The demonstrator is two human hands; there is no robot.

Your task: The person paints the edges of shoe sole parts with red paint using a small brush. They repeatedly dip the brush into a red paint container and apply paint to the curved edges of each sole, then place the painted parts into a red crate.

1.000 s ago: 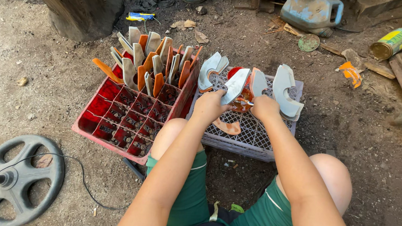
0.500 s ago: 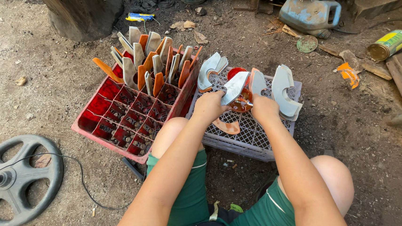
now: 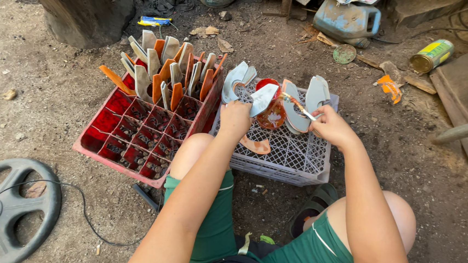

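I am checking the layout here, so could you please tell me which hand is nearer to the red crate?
Left. The left hand is just right of the red crate, close to its edge. The right hand is farther right, over the grey crate.

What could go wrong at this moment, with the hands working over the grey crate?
The right hand holds a paint-tipped brush just above the red paint pot; a bump might tip the pot through the grey crate. The left hand grips a curved metal piece by its edge, so wet paint could smear.
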